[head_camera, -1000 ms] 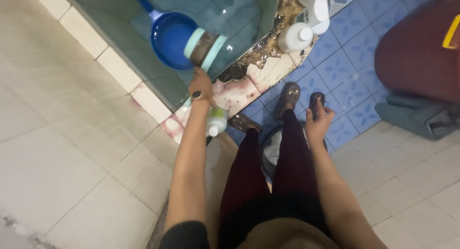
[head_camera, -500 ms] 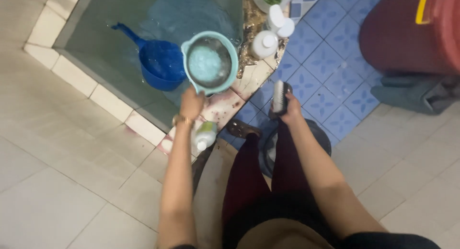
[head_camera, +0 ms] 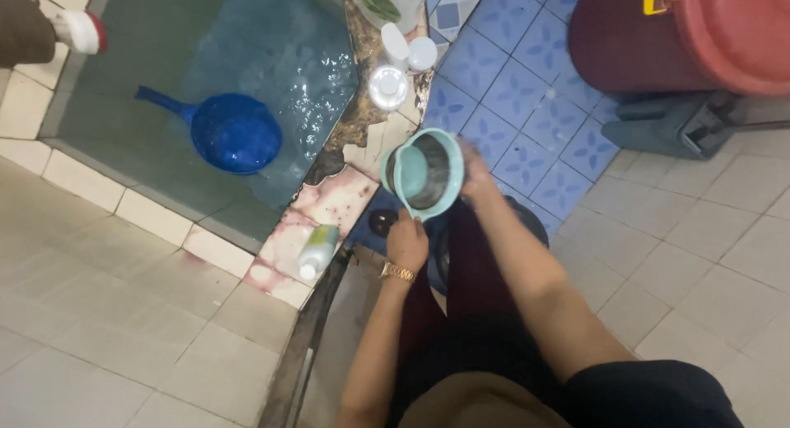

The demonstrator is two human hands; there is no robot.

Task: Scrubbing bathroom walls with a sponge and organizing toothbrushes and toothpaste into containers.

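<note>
Teal bowl [head_camera: 424, 174], tilted on its edge so the dark, worn inside faces the camera, sits above the person's lap, just beside the tiled rim [head_camera: 325, 207] of the water basin [head_camera: 247, 58]. Left hand [head_camera: 406, 240] grips its lower rim from below, a gold watch [head_camera: 398, 272] at the wrist. Right hand [head_camera: 475, 166] reaches behind the bowl's far edge; most of it is hidden, so I cannot tell whether it is closed on a brush or simply pressing on the rim.

A sound way to handle this scrubbing is probably to keep the left hand firm and low on the rim, so the bowl does not twist under pressure. Tilting the opening slightly toward the blue floor tiles [head_camera: 527, 99] would let dirty water run off away from the lap. Short strokes likely suit the dark inner wall best, turning the bowl a little at a time.

A blue dipper [head_camera: 230, 132] floats in the basin, well apart from the hands. One pale green bottle [head_camera: 316, 248] lies on its side on the rim, near the left hand, and white bottles [head_camera: 397, 62] stand at the basin's corner. The red bin [head_camera: 708, 37] sits off to the right, clear of the work.
</note>
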